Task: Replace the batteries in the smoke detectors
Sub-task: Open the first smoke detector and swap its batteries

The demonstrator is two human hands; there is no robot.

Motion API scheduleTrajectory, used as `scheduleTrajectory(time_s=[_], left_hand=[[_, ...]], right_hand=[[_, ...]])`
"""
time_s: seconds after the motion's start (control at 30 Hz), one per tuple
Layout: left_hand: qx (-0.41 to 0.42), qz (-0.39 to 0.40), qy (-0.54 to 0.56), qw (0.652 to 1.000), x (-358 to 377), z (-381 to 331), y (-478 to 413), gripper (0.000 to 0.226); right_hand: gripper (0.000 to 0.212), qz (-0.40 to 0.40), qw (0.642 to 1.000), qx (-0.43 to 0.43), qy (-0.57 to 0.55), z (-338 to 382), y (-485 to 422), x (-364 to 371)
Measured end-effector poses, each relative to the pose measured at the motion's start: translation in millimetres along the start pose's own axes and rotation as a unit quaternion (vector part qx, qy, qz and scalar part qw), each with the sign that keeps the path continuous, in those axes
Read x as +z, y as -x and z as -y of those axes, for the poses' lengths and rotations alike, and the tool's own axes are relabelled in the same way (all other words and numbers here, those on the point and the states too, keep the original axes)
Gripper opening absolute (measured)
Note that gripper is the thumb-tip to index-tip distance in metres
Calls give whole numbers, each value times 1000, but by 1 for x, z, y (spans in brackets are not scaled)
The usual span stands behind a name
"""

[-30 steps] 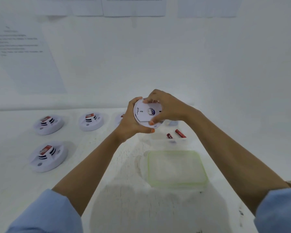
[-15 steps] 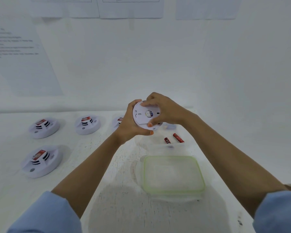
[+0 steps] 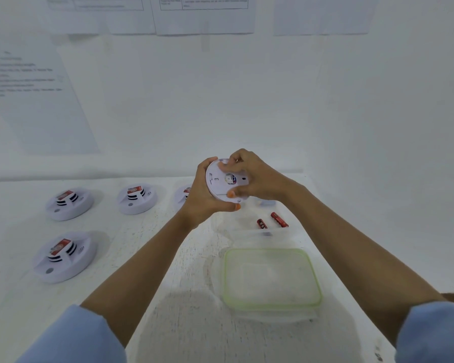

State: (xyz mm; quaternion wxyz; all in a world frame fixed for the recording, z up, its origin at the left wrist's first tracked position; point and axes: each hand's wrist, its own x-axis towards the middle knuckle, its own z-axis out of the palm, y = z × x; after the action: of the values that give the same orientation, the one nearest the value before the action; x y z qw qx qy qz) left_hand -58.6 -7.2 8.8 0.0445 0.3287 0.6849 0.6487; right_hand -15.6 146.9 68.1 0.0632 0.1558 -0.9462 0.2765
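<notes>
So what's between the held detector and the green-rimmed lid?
Two red batteries, apparently inside a clear tub; the head view shows them.

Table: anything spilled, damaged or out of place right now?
Nothing stands out. Smoke detectors sit flat on the table, two batteries lie behind the green-rimmed box, and the left hand and right hand hold one detector.

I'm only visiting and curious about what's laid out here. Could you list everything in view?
held smoke detector: one, white, held up at centre, back facing the camera.
other smoke detectors: four, white with red labels, resting at left; one half hidden.
plastic box: one, clear with green rim, near right.
batteries: two, red, beyond the box.
paper sheets: several, white, on the wall.
table: one, white.
left hand: one, grips the held detector's edge.
right hand: one, fingers curled over its back.
</notes>
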Motion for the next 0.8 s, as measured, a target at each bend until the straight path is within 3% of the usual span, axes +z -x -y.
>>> scheduleTrajectory(time_s=[0.43,0.8], left_hand=[[6,-17,4,1000,4,5,0,97],[23,-10,-13,1000,-2,4,-9,100]], right_hand=[[55,-2,1000,1,18,-1,-1,8],[76,-30,999,-1,-27,-1,2,-1]])
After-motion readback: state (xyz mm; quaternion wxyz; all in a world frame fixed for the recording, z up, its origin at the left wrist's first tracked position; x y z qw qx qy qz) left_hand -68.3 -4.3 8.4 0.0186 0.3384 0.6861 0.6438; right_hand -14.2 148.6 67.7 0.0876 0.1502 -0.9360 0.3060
